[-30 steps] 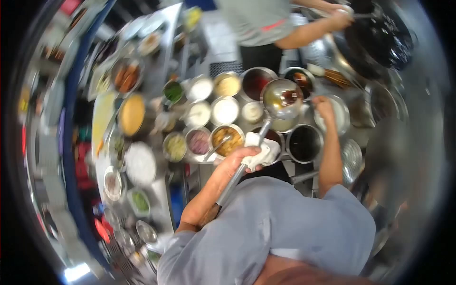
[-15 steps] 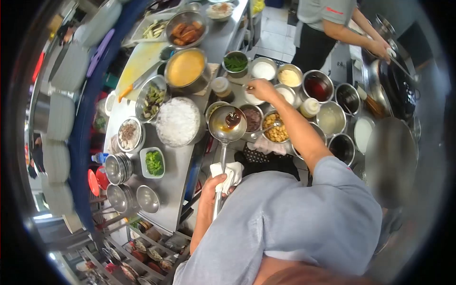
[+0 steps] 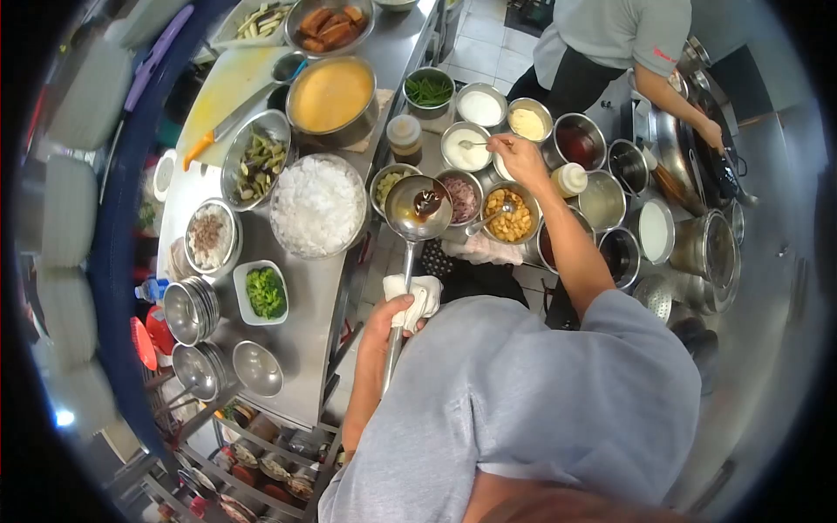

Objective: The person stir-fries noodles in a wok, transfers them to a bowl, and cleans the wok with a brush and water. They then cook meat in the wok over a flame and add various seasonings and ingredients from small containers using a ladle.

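Observation:
My left hand (image 3: 390, 321) is closed around the handle of a metal ladle (image 3: 408, 223), with a white cloth (image 3: 419, 299) wrapped between palm and handle. In the ladle's bowl lies a dark brown sauce with some yellowish liquid. My right hand (image 3: 523, 162) pinches a small metal spoon (image 3: 472, 144), its bowl over a container of white powder or grains (image 3: 465, 157). Under and beside that hand are a second white-filled container, partly hidden, a bowl of chopped purplish pieces (image 3: 459, 197) and a bowl of golden cubes (image 3: 511, 220) with a spoon in it.
Several metal pots of sauces and seasonings surround my right arm, with a squeeze bottle (image 3: 570, 179) among them. On the left counter stand an orange-yellow liquid pot (image 3: 330, 98), a white-filled bowl (image 3: 316, 207), broccoli (image 3: 265, 292) and a knife (image 3: 228, 124). A co-worker (image 3: 602, 39) works at a wok.
My right hand has drawn back to the right, and the spoon now shows over the white container. The ladle stays held in my left hand. The co-worker's arm has shifted, and the view has turned slightly.

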The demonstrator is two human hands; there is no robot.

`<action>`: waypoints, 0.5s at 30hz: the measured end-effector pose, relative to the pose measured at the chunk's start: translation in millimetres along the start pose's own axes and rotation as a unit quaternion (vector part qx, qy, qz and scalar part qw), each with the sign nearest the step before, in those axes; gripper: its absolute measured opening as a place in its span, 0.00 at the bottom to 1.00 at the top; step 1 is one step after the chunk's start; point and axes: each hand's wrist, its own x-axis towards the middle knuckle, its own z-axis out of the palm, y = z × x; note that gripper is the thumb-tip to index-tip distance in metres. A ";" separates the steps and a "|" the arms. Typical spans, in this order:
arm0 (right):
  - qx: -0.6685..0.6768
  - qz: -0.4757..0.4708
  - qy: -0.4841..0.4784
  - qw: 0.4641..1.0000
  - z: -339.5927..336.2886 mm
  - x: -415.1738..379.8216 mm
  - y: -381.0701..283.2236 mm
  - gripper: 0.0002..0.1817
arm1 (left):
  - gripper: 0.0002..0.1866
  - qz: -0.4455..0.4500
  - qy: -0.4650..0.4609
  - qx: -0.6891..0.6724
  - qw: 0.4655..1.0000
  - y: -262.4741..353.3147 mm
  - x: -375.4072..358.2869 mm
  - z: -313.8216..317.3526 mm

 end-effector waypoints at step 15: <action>0.053 0.060 -0.034 0.996 -110.8 4.1 20.6 0.17 | 0.20 -0.047 -0.005 0.080 0.996 46.8 48.7 76.8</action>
